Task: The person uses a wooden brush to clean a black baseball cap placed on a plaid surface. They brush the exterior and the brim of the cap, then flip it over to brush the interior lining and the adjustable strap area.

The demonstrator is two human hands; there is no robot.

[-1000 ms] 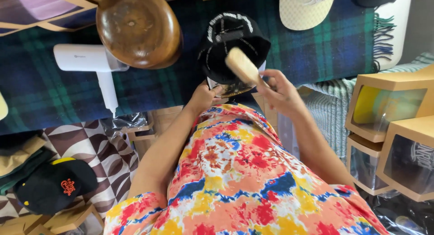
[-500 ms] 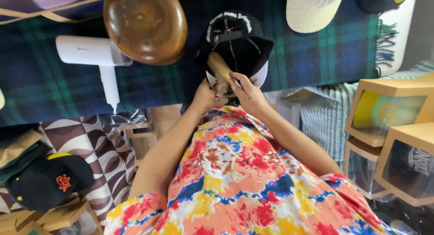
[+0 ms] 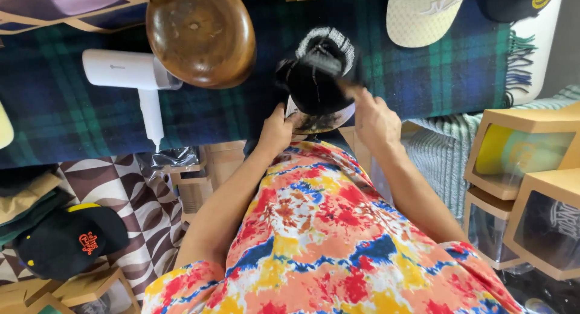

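Head view, looking down past a bright tie-dye shirt (image 3: 326,241) to a dark green-and-blue plaid blanket (image 3: 423,72) spread over the work surface.

One left hand (image 3: 277,131), fingers clenched on the near brim edge of one black cap with white trim (image 3: 319,78). One right hand (image 3: 376,118), just right of the cap, grasping a brush that is too blurred to make out.

The cap rests on the blanket just beyond both hands, its long axis running near to far, brim toward the person.

Left of the left hand: one white hair dryer (image 3: 134,78), one round brown wooden hat block (image 3: 200,33). Far beyond the right hand: one cream cap (image 3: 423,15). Well right: two wooden display boxes (image 3: 525,163).
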